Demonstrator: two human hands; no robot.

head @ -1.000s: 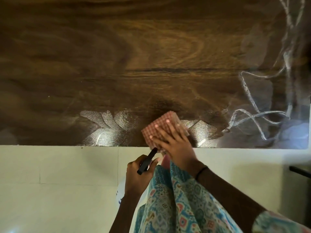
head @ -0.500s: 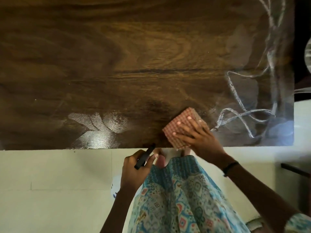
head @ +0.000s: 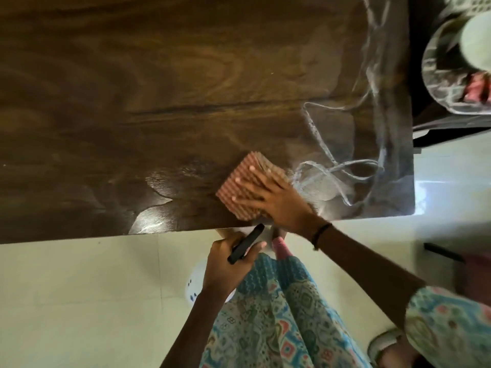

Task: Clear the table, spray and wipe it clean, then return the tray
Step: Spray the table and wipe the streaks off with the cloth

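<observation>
A dark wooden table (head: 186, 88) fills the upper part of the view. My right hand (head: 276, 200) presses flat, fingers spread, on a folded red checked cloth (head: 239, 179) near the table's front edge. Wet streaks (head: 340, 168) shine on the wood to the right of the cloth, and a wet patch (head: 156, 208) lies to its left. My left hand (head: 225, 264) hangs below the table edge and grips a white spray bottle (head: 195, 282), with its black trigger (head: 245, 243) sticking up. Most of the bottle is hidden behind the hand.
Pale tiled floor (head: 79, 301) lies below the table edge. At the top right, beyond the table's right end, sits a patterned round object (head: 451, 62) on something dark. A dark bar (head: 441, 252) shows at the right edge. My patterned garment (head: 279, 314) hangs in front.
My right hand has slid the cloth to the right along the front edge, towards the wet streaks. The view has shifted right, bringing the table's right end into sight. My left hand keeps holding the bottle.
</observation>
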